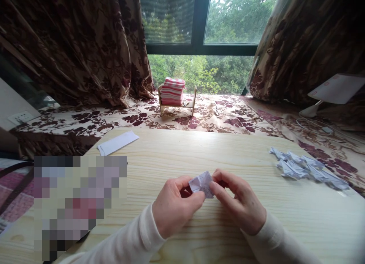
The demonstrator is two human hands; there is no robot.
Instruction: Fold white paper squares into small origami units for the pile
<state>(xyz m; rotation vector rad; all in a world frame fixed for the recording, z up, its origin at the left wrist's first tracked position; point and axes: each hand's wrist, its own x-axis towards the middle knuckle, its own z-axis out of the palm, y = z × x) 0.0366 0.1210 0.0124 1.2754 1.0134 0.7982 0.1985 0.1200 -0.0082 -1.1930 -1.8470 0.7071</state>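
Observation:
A small piece of folded white paper (202, 181), creased and partly opened out, is held just above the wooden table (159, 154). My left hand (176, 205) pinches its left and lower edge, thumb in front and fingers behind. At its right edge, the thumb and forefinger of my right hand (241, 201) close on the paper. Both hands hide parts of its edges. To the right on the table lies a cluster of several folded white paper pieces (293, 169) with pointed corners.
A flat white paper strip (118, 143) lies at the table's far left. Beyond, a small wooden rack (194, 100) with folded pink-striped cloths (172, 92) stands on the flowered sill cover. A white lamp (336, 89) is at right. A blurred-out patch (80, 203) covers the left side.

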